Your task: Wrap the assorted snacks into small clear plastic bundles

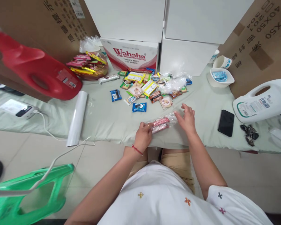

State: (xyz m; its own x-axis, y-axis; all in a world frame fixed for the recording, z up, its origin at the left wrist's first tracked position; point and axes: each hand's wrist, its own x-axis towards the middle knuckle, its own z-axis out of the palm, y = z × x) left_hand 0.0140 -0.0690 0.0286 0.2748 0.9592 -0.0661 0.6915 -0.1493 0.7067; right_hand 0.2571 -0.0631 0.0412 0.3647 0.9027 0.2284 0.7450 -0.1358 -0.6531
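My left hand (143,135), with a red cord bracelet at its wrist, pinches the left end of a clear plastic bag (171,118) at the table's front edge. Inside the bag lie two pink-and-red wrapped snack sticks (160,124), one beside the other. My right hand (187,118) is at the bag's other end with fingers apart. Its thumb tip meets the plastic, though a grip on it does not show. Just beyond the hands are a blue snack packet (139,107) and a heap of wrapped snacks (136,90), with crumpled clear plastic (172,86) over its right side.
At the left stand a red jug (41,67), a white roll (77,118) and a snack-filled bowl (93,73). Boxes, including a Wahaha carton (131,54), line the back. Rightward are a white bowl (221,82), a phone (226,123), keys (249,134) and a white jug (262,101).
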